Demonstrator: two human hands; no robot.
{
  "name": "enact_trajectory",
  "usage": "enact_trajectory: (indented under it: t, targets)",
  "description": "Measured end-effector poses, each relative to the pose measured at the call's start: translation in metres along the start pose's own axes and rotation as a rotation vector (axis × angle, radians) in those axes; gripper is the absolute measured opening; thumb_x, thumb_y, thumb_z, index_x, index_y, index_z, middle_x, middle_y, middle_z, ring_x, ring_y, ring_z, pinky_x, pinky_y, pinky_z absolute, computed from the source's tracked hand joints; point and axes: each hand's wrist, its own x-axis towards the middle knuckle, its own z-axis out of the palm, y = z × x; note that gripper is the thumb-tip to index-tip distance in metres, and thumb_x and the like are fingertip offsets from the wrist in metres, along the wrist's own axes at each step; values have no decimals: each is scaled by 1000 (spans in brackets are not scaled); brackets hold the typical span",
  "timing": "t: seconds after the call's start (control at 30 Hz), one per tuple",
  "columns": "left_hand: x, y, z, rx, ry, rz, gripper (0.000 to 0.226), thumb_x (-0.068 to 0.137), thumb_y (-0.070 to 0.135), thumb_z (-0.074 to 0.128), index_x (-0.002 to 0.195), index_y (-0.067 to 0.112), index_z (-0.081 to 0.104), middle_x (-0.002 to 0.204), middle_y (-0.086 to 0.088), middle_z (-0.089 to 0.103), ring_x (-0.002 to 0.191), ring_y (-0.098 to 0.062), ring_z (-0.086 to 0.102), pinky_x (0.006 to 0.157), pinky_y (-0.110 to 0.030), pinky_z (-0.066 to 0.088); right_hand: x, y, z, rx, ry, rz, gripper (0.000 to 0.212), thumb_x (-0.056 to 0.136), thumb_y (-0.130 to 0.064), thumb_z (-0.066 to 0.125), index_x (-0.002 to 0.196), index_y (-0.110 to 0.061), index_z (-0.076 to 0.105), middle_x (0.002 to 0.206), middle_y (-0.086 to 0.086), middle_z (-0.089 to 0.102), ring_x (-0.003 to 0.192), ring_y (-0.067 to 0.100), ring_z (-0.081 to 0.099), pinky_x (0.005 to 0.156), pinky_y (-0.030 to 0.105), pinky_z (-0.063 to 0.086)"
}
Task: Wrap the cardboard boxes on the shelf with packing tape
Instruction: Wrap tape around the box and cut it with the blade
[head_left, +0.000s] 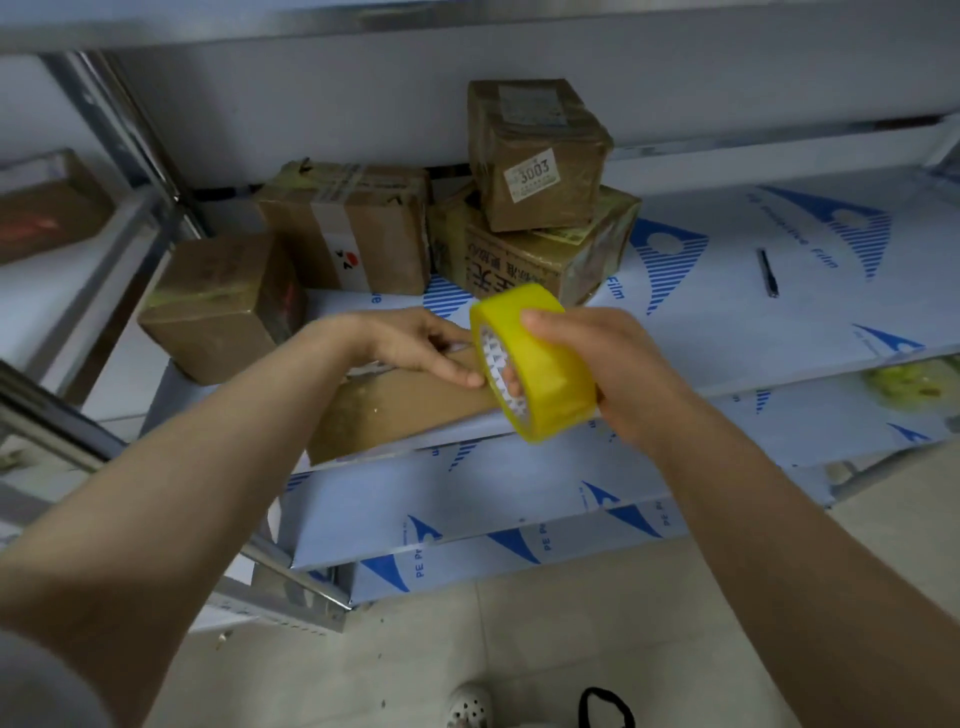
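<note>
Five cardboard boxes; one tape roll in right hand.

Dim, cool, even light; no hard shadows. Soft glare on shelf film, right side. Wide-angle bending: shelf frame curves toward the left and top edges. Overall soft focus; corners darker and blurred, box at far left smeared.

This looks like a parcel storeroom. Grey metal shelves are covered with white and blue protective film and carry brown cardboard boxes sealed with tape. One box has a white number label. Below is a pale tiled floor.
</note>
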Motion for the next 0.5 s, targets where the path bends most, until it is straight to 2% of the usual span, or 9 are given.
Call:
enact_trajectory:
  t: [0.07,0.1,0.17,0.23,0.27,0.33,0.37,0.43,0.5]
  targets:
    - [-5,6,-10,15,115,10,33,71,53,70,101,41,65,100,14,67,104,-11,61,87,-21,42,18,-16,8,18,38,-9,27,91,-26,61,68,-12,62,51,-2,66,46,9,63,48,21,54]
    - [-5,8,-10,89,198,16,31,78,49,67,105,34,66,94,9,65,99,-15,61,81,-22,41,28,-23,13,16,45,-14,29,90,-28,62,68,-11,62,49,-1,65,44,10,62,49,21,53]
    - [-2,11,-5,269,361,18,40,90,44,58,120,19,60,99,-5,62,101,-25,59,77,-26,39,43,-32,20,0,29,-11,31,90,-32,62,74,-6,63,51,5,65,44,14,62,52,26,55]
    - [2,9,3,343,430,-40,61,90,52,53,139,18,40,123,-11,57,116,-30,53,90,-32,39,55,-37,24,7,44,-4,35,90,-34,63,78,0,63,51,10,64,42,18,60,51,28,55]
    - [4,8,5,401,433,-81,80,83,61,56,146,21,27,133,-11,51,122,-31,48,99,-36,36,59,-40,27,10,63,-11,37,90,-34,63,77,1,61,50,10,63,40,18,58,49,27,54]
    - [9,5,10,545,440,-152,109,64,77,63,147,21,18,134,-11,48,123,-33,47,102,-43,36,64,-45,32,-6,100,-28,38,90,-35,63,72,-1,59,47,9,62,37,17,57,45,25,52]
    - [11,4,10,579,487,-164,107,62,77,64,143,19,24,129,-11,51,117,-33,51,97,-42,41,64,-47,34,-2,115,-32,38,90,-35,63,71,-3,58,47,9,61,36,16,56,44,24,52]
    - [15,2,8,592,579,-160,82,69,69,65,129,20,38,120,-11,59,107,-34,57,83,-38,47,62,-50,37,20,147,-30,36,90,-35,63,70,-6,56,50,8,58,33,12,54,40,21,49]
    - [17,2,0,562,569,-171,72,72,63,66,126,23,40,119,-8,61,107,-33,58,81,-36,46,55,-49,37,-4,194,-22,36,89,-33,64,73,-1,57,52,5,55,30,8,51,35,16,44]
